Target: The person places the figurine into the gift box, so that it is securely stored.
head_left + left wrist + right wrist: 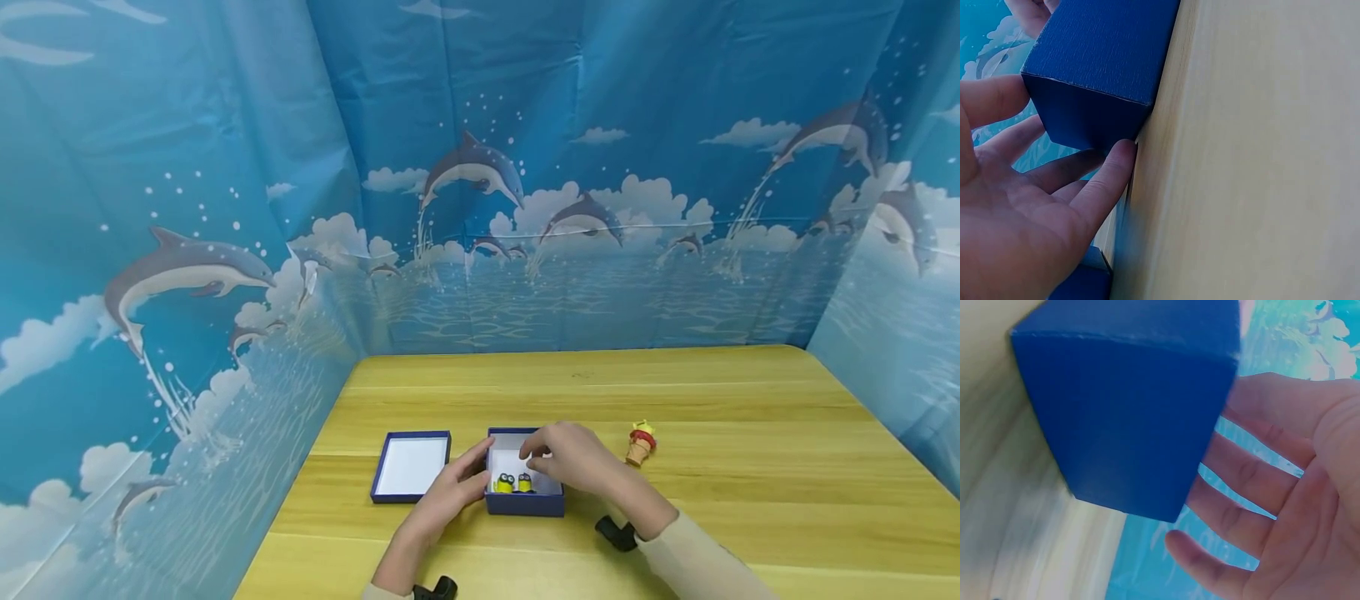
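A blue box (525, 505) with a white inside stands without its lid on the table. Two small yellow toy figures with big goggle eyes, a left one (505, 483) and a right one (524, 482), sit inside along its near wall. My left hand (452, 492) touches the box's left side with fingers spread; in the left wrist view the thumb lies at a box corner. My right hand (573, 457) reaches over the right rim, fingers bent loosely above the inside. Nothing shows between them in the head view; the box hides some fingertips in the right wrist view.
Left of the box lies its blue-edged lid (411, 467), white inside facing up. A toy ice-cream cone (640, 443) with red and yellow on top lies to the right of my right hand. Behind the wooden table (712, 400) hangs a dolphin-print curtain (525, 292).
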The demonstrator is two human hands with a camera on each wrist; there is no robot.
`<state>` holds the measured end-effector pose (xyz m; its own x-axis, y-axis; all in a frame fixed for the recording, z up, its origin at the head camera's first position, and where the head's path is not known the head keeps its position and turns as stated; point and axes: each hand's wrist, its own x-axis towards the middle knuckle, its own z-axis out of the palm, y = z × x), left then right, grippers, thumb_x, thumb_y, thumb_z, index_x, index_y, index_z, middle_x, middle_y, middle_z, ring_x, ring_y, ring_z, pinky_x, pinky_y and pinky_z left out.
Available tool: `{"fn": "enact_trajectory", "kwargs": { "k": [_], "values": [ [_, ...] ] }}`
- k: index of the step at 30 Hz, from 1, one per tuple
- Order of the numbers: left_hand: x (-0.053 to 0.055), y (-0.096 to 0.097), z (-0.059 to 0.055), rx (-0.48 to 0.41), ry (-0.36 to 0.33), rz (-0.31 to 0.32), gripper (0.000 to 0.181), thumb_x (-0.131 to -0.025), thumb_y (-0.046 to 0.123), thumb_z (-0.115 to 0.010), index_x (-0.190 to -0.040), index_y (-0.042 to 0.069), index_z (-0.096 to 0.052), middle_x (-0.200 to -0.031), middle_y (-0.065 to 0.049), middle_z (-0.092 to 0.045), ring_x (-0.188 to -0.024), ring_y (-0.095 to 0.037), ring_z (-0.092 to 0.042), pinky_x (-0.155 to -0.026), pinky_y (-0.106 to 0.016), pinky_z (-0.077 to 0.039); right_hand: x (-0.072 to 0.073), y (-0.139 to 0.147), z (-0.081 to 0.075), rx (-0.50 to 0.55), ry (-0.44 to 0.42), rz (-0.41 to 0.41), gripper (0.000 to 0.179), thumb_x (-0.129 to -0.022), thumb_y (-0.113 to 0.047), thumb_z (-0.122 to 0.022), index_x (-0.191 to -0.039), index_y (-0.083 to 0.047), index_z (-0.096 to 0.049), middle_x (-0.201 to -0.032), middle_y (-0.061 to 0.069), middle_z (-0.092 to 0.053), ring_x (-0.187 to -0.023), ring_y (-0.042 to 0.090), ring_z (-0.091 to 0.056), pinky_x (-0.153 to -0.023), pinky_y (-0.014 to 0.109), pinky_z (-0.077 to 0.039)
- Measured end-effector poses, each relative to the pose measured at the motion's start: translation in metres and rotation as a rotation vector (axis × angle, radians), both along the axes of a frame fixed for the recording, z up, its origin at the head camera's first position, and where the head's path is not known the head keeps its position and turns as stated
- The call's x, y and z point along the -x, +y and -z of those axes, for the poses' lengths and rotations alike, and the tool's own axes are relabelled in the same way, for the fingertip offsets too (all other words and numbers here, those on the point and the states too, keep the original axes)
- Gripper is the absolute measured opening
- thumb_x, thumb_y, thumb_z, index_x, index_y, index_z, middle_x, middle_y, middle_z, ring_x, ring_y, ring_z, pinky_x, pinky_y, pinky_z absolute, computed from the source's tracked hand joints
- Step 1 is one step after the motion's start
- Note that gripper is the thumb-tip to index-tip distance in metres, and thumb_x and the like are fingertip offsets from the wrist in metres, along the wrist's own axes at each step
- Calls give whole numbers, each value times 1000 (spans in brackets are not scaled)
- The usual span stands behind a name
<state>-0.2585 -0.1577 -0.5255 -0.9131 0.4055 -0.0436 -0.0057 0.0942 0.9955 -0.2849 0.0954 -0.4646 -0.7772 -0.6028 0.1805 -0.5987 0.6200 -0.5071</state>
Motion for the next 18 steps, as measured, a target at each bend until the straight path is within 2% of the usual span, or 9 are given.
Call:
{"fn": "enact_trajectory", "kwargs": {
  "k": [9, 18],
  "values": [
    [-2, 2, 0, 19, 13, -9, 52, -105, 24, -55, -155, 30, -41, -160, -13, -34, -145, -33, -33, -107, -42, -45, 0, 6, -9, 9, -35, 41, 16, -93, -16, -74, -108, -15, -79, -98, -7, -75, -86, 7, -67, -69, 28, -56],
    [-3, 5, -3, 43, 13, -41, 53, -105, 23, -56, -155, 30, -42, -158, -15, -36, -143, -35, -36, -108, -43, -45, -1, 10, -15, 48, -61, 73, 17, -93, -17, -74, -110, -17, -79, -96, -10, -72, -85, 8, -64, -69, 29, -55]
  ]
}}
